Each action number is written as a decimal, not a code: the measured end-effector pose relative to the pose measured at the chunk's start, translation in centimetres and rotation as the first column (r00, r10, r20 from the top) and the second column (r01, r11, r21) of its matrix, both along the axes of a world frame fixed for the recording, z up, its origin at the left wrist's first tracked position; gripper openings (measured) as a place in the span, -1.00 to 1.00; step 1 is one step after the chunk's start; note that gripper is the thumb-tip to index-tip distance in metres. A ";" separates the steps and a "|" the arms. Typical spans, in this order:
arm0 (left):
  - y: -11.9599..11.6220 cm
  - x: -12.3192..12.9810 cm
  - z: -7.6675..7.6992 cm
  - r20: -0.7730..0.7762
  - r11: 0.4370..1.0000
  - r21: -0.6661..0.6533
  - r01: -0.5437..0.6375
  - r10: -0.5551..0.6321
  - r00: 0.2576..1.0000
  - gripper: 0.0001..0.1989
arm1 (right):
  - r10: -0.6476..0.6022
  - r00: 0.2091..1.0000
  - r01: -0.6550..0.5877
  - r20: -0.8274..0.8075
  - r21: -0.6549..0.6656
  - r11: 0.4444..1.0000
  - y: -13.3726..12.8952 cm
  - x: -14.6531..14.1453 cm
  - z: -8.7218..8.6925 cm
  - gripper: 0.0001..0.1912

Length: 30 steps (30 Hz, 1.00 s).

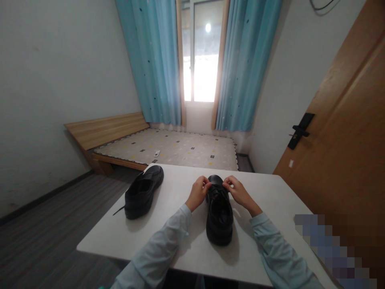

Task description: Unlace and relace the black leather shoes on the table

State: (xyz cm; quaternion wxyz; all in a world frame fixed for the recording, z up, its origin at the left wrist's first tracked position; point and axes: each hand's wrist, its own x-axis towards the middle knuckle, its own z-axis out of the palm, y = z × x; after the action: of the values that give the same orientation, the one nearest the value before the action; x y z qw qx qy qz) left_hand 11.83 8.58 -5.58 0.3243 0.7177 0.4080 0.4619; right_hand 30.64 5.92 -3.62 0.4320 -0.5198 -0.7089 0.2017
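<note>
A black lace-up shoe (219, 228) stands on the white table right in front of me, its toe pointing away and its opening toward me. My left hand (198, 192) is closed in a pinch at the left side of the lacing, near the toe. On the opposite side my right hand (237, 190) pinches too, fingertips against the shoe's edge. Both appear to grip the black shoelace (217, 192), though its ends are mostly hidden by the fingers. A second black shoe (142, 192) rests to the left, with a lace end trailing from its heel side.
The white table (111, 237) carries both shoes. Beyond it is a bed (174, 144) with a small white remote-like object (157, 153) on it. A wooden door (339, 120) stands at the right. Blue curtains (156, 60) flank the window. Something pixelated (333, 249) lies at lower right.
</note>
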 end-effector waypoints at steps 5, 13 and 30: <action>0.3 0.1 -0.4 -0.032 0.999 0.002 -0.035 0.035 0.999 -0.90 | -0.029 0.999 0.029 0.021 -0.001 1.000 0.1 0.4 -0.1 -0.83; 0.3 -0.1 -0.4 -0.058 0.998 -0.019 -0.054 0.053 0.997 -0.88 | -0.048 0.998 0.049 0.045 -0.021 0.999 0.3 1.0 -0.8 -0.83; 0.6 -0.3 -0.9 0.058 0.988 -0.155 -0.022 0.032 0.998 -0.87 | -0.099 0.988 0.103 0.122 -0.026 0.994 0.3 1.6 -1.3 -0.81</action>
State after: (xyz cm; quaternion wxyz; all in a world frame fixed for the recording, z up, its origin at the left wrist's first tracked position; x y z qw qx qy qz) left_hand 11.49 9.22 -6.50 0.3848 0.6706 0.4423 0.4545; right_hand 32.25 6.18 -4.96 0.3899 -0.5730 -0.7031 0.1592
